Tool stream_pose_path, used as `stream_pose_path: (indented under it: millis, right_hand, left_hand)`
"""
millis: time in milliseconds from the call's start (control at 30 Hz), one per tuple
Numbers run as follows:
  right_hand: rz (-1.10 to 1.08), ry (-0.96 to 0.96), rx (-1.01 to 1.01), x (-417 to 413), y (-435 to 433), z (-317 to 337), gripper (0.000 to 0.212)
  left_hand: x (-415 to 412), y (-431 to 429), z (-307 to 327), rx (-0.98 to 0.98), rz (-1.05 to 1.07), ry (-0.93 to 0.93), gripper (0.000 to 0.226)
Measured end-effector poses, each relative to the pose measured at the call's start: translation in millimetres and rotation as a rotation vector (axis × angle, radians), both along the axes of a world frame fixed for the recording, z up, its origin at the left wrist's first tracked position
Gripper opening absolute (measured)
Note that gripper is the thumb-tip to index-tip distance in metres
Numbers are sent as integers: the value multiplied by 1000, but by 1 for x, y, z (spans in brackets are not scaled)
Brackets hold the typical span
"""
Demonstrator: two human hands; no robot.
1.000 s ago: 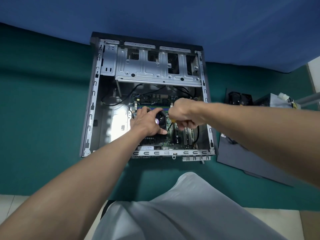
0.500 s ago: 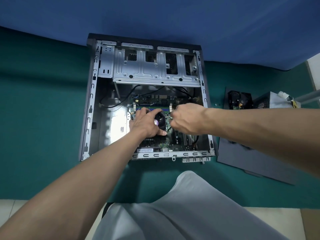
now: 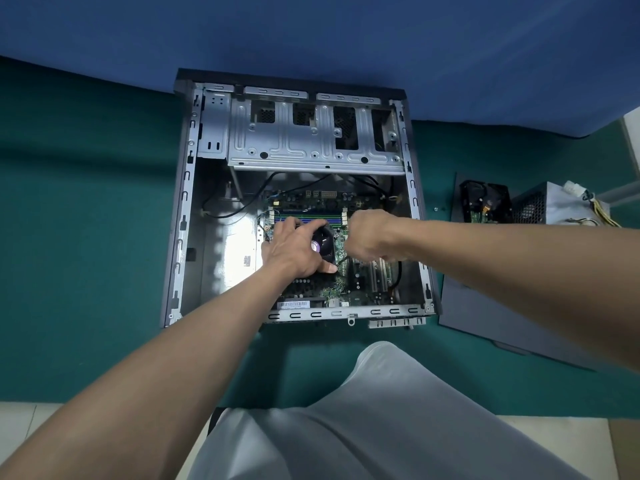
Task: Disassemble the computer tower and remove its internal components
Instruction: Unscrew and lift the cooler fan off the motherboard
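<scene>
The open computer tower (image 3: 180, 237) lies on its side on a green mat. Its green motherboard (image 3: 356, 292) is inside the case. My left hand (image 3: 294, 251) grips the black CPU cooler fan (image 3: 325, 242) from the left, fingers curled over its top and thumb at its near edge. My right hand (image 3: 370, 233) is curled just right of the fan around a screwdriver. Only the screwdriver's thin dark shaft (image 3: 343, 260) shows, slanting down to the board beside the fan. The handle is hidden in my fist.
A metal drive cage (image 3: 311, 143) spans the far end of the case, with black cables under it. On the mat to the right lie a grey side panel (image 3: 485, 306), a hard drive (image 3: 485, 202), a power supply (image 3: 554, 206) and small screws (image 3: 440, 209).
My right hand has rolled over the screwdriver and dropped slightly, hiding the yellow handle seen a second ago. My left hand has stayed on the fan.
</scene>
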State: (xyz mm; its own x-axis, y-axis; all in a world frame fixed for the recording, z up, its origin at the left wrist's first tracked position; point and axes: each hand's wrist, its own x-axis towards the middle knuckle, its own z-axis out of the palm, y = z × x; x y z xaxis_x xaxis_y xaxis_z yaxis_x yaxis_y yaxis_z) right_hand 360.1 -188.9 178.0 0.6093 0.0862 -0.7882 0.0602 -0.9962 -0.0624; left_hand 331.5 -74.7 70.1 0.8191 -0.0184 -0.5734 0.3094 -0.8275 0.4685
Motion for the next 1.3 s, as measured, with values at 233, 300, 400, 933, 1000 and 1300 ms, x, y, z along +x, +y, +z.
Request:
stream_pose_path:
  millis: [233, 300, 400, 933, 1000, 1300]
  right_hand:
    - [1112, -298, -121, -8, 0, 6, 14]
    - [758, -258, -36, -4, 0, 7, 21]
    - [84, -146, 99, 2, -3, 2, 27]
    - [907, -285, -108, -15, -12, 8, 36]
    - [1120, -350, -61, -17, -14, 6, 37]
    - [91, -153, 165, -4, -8, 1, 38]
  left_hand:
    - [0, 1, 0, -3, 2, 2, 93]
    - [0, 1, 0, -5, 13, 0, 93]
    - [-1, 1, -1, -21, 18, -9, 91]
    - [-1, 0, 0, -14, 16, -19, 89]
    - [-1, 0, 1, -9, 5, -22, 89]
    - [-1, 1, 1, -2, 4, -16, 93]
